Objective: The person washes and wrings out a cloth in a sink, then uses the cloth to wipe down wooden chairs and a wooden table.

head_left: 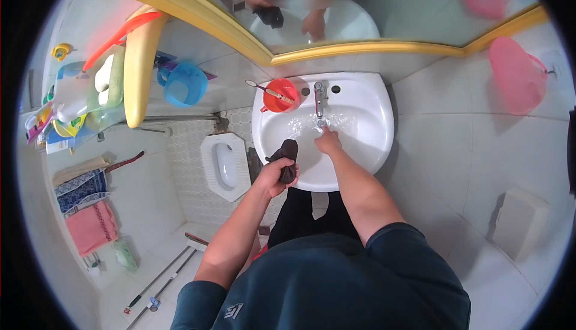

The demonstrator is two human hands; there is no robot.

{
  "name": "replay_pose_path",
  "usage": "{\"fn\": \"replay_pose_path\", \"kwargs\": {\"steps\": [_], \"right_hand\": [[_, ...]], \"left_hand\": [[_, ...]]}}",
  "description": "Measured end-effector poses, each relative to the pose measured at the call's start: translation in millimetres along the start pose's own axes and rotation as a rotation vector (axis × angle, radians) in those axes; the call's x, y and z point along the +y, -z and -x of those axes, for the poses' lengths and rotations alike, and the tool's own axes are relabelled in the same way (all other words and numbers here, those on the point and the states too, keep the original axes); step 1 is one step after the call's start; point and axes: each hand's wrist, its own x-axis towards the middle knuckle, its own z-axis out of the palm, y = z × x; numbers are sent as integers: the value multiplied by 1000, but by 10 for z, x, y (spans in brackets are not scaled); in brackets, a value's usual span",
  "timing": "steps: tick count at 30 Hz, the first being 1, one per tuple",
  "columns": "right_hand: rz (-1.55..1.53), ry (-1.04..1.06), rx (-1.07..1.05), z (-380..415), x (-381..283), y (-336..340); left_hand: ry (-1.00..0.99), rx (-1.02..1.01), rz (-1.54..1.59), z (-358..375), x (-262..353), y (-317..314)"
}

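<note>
At centre frame: white sink (367,157); left hand (279,177) clamped on dark cloth (288,152), right hand (327,142) apart, under running faucet (319,99).

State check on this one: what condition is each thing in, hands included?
Left hand: closed around the cloth.
Dark cloth: bunched up.
Right hand: empty, fingertips at the running water.
Tap: on.
Sink: wet, water splashing inside.
Red mug: upright, toothbrush across its rim.
Pink towel: hanging.
Pink jug: hung up.
</note>
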Motion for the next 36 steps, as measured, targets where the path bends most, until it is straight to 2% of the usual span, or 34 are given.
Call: {"fn": "replay_pose_path", "kwargs": {"steps": [7, 10, 13, 14, 16, 17, 19, 21, 24, 25, 27, 28, 29, 30, 32, 33, 34, 35, 36], "right_hand": [[-314, -94, 54, -150, -175, -191], [-267, -93, 49, -235, -112, -152], [-239, -38, 87, -139, 8, -75], [-321, 34, 65, -87, 79, -72], [-614, 39, -98, 226, 46, 71], [-823, -31, -242, 539, -63, 240], [-1105, 59, -362, 830, -35, 206], [-1179, 92, -469, 1198, -161, 386], [-1572, 188, -721, 1399, -270, 561], [-1545, 199, -701, 1419, -276, 650], [-1490, 224, -661, 1463, -348, 881], [-1392, 311, -568, 1530, -403, 1022], [-1166, 377, -406, 1575, -456, 1109], [-937, 438, -245, 1600, -522, 1191], [-471, 575, 103, 1614, -594, 1304], [-298, 580, 207, 1607, -593, 1283], [-127, 579, 312, 1589, -608, 1240], [43, 574, 420, 1564, -611, 1222], [36, 520, 354, 1603, -634, 1285]], "left_hand": [[42, 6, -63, 39, -85, 214], [44, -4, -58, 45, -109, 238], [46, -10, -53, 31, -98, 167], [49, -19, -76, 25, -78, 123], [59, -112, -52, -48, -81, 128], [65, -161, -42, -87, -90, 110], [88, -216, 44, -95, -112, 16], [37, -367, 72, 121, -81, -233], [123, -653, 148, 177, -110, -381], [136, -734, 170, 256, -103, -465], [144, -695, 96, 352, -105, -578], [160, -689, 56, 328, -119, -591], [173, -683, 17, 317, -113, -617], [120, -570, -112, 376, -76, -725], [-65, -299, -739, 311, 3, -897], [-156, -138, -1039, 236, 9, -963], [-644, -47, -1413, 103, -92, -987], [-647, 28, -1460, -7, -165, -976], [-651, 104, -1505, 39, -154, -1065]]}}
